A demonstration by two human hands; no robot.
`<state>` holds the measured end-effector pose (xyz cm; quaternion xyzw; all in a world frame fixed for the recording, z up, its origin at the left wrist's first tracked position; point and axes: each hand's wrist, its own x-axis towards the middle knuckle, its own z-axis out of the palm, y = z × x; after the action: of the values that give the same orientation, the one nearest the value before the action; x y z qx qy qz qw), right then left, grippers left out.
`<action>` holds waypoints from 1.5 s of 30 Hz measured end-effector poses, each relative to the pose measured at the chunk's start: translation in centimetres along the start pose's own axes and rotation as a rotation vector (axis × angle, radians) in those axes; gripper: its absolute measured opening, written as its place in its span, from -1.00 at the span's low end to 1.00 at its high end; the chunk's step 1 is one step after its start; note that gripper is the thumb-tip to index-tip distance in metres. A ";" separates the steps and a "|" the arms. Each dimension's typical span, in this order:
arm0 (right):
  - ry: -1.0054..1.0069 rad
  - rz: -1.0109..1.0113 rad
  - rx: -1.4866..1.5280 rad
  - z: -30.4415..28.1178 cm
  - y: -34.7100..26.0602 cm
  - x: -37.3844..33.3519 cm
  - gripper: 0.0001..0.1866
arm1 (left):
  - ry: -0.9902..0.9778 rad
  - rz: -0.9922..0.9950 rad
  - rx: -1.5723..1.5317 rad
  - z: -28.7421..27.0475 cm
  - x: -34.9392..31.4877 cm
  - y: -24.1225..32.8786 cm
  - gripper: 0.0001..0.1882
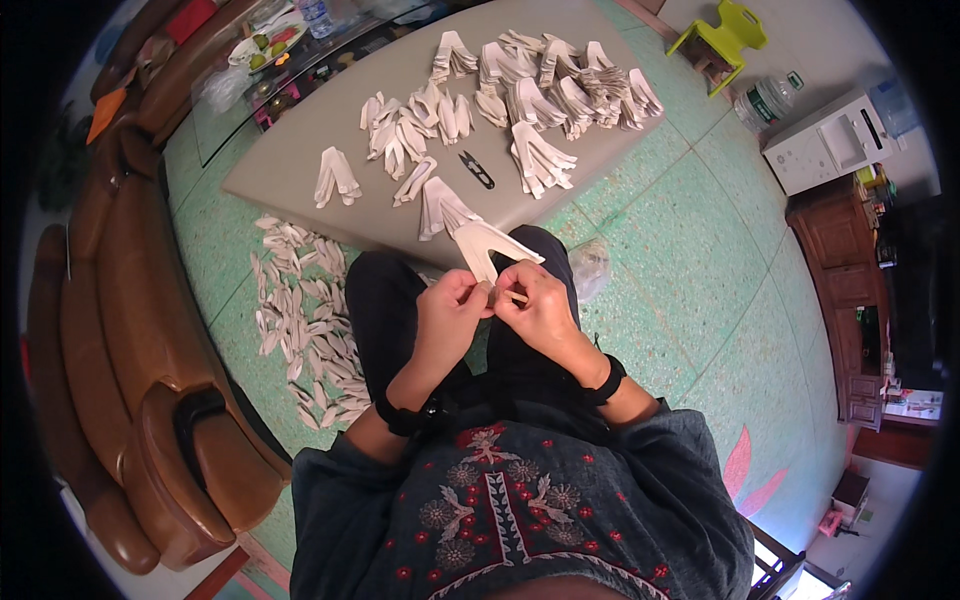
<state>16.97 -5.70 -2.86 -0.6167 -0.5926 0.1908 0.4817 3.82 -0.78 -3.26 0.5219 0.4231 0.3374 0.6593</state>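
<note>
Over my lap I hold a white V-shaped piece, flat and fabric-like, one leg running down to my fingers. My left hand is closed, thumb and finger pinching that leg's end. Right beside it, my right hand is closed too, with a narrow pale end showing between its fingers. Just beyond, a stack of similar pieces lies at the near edge of the grey-beige table. Black thread snips rest behind that stack.
Bundles of white pieces cover the table's far side. Many loose narrow pieces lie on the green floor at left. A brown leather sofa stands left, a yellow-green chair far right, a clear plastic bag beside my knee.
</note>
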 end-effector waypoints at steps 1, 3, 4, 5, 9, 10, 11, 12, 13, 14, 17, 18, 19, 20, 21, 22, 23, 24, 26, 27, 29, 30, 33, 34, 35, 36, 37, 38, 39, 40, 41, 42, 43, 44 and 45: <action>-0.002 0.000 0.000 0.0 0.0 -0.1 -0.84 | 0.031 0.025 0.110 0.1 0.0 0.1 -0.88; -0.043 -0.003 0.015 -0.1 -0.1 -0.2 -0.88 | 0.054 0.086 0.208 0.0 0.2 -0.7 -0.89; -0.044 -0.004 0.014 -0.2 0.0 -0.2 -0.88 | 0.076 0.148 0.306 -0.1 0.4 -0.9 -0.89; -0.063 -0.045 -0.009 -0.2 0.1 -0.2 -0.88 | 0.076 0.149 0.305 -0.3 0.4 -1.1 -0.89; 0.046 -0.111 0.132 -0.5 0.1 0.1 -0.87 | 0.006 0.055 0.037 -0.8 0.6 0.3 -0.90; 0.017 0.093 0.128 -0.9 -0.6 0.0 -0.88 | -0.033 0.020 -0.027 -1.1 0.6 0.3 -0.90; 0.014 0.089 0.130 -0.7 -0.6 -0.1 -0.88 | -0.071 -0.014 -0.091 -1.3 0.6 0.4 -0.90; 0.028 0.204 0.250 -0.4 -0.5 -0.1 -0.87 | -0.073 -0.011 -0.093 -1.2 0.6 0.6 -0.90; 0.042 0.320 0.370 -0.2 -0.4 -0.2 -0.86 | -0.095 -0.035 -0.126 -1.1 0.5 0.7 -0.90; 0.019 0.365 0.407 -0.1 -0.1 -0.3 -0.83 | -0.117 -0.058 -0.159 -1.0 0.5 0.8 -0.90; -0.029 0.430 0.481 0.1 0.1 -0.6 -0.85 | -0.144 -0.045 -0.199 -1.1 0.4 0.9 -0.90; -0.007 0.407 0.472 0.2 0.0 -0.5 -0.86 | -0.142 -0.044 -0.201 -1.0 0.4 0.9 -0.90; -0.010 0.406 0.471 0.2 0.2 -0.5 -0.86 | -0.134 -0.020 -0.220 -0.8 0.4 1.0 -0.88; -0.018 0.407 0.461 0.2 0.5 -0.5 -0.86 | -0.125 0.003 -0.239 -0.7 0.4 1.1 -0.86; -0.026 0.409 0.450 0.3 0.6 -0.5 -0.86 | -0.124 0.003 -0.241 -0.8 0.5 1.1 -0.86; -0.028 0.409 0.449 0.3 0.6 -0.6 -0.86 | -0.119 -0.027 -0.237 -1.0 0.8 1.2 -0.84; -0.053 0.390 0.433 0.4 0.4 -0.6 -0.85 | -0.114 -0.057 -0.234 -1.1 0.9 1.3 -0.83; -0.080 0.372 0.417 0.5 0.3 -0.7 -0.85 | -0.091 -0.042 -0.193 -1.2 1.0 1.4 -0.82; -0.129 0.358 0.355 0.3 0.1 -0.7 -0.84 | -0.026 0.029 -0.071 -1.2 1.1 1.0 -0.81; -0.165 0.350 0.314 0.1 0.1 -0.7 -0.84 | 0.037 0.098 0.055 -1.2 1.1 1.0 -0.81; -0.166 0.348 0.290 0.2 -0.1 -0.7 -0.84 | 0.118 0.206 0.204 -0.8 0.9 1.1 -0.80; -0.167 0.345 0.267 0.2 -0.2 -0.7 -0.83 | 0.157 0.313 0.262 -0.8 1.0 0.9 -0.80; -0.144 0.427 0.453 0.3 -0.7 -0.3 -0.79 | 0.151 0.300 0.201 -1.0 1.3 1.0 -0.81; -0.144 0.426 0.451 0.2 -0.9 -0.2 -0.79 | 0.105 0.180 0.085 -1.1 1.4 1.1 -0.81; -0.156 0.438 0.455 0.0 -1.1 -0.1 -0.79 | 0.105 0.182 0.083 -1.2 1.5 1.0 -0.81; -0.168 0.449 0.461 -0.1 -1.2 0.0 -0.78 | 0.090 0.173 0.057 -1.3 1.6 0.9 -0.81; -0.167 0.447 0.461 0.0 -1.3 -0.1 -0.78 | 0.074 0.164 0.030 -1.3 1.6 0.9 -0.81; -0.185 0.448 0.479 0.2 -1.3 -0.2 -0.76 | 0.073 0.167 0.030 -1.2 1.5 0.9 -0.81; -0.205 0.451 0.501 0.5 -1.2 -0.2 -0.74 | 0.072 0.161 0.020 -1.0 1.4 0.9 -0.81; -0.183 0.429 0.505 0.7 -1.0 -0.2 -0.76 | 0.071 0.155 0.011 -0.9 1.3 0.9 -0.82; -0.183 0.427 0.507 0.7 -0.9 -0.2 -0.76 | 0.072 0.155 0.014 -1.0 1.3 0.9 -0.82; -0.182 0.494 0.583 0.4 -1.3 0.0 -0.77 | 0.046 0.118 -0.085 -1.0 1.3 1.0 -0.83; -0.181 0.561 0.659 0.1 -1.5 0.1 -0.79 | 0.020 0.080 -0.183 -1.1 1.3 1.1 -0.84; -0.182 0.555 0.658 0.0 -1.5 0.1 -0.79 | 0.021 0.086 -0.183 -1.1 1.3 1.0 -0.84; -0.195 0.636 0.710 -0.3 -1.6 0.3 -0.79 | -0.016 0.070 -0.220 -0.9 1.4 1.1 -0.85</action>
<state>16.39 -5.81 -1.32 -0.5441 -0.3155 0.5757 0.5224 3.57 1.10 -2.54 0.4635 0.3596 0.4006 0.7038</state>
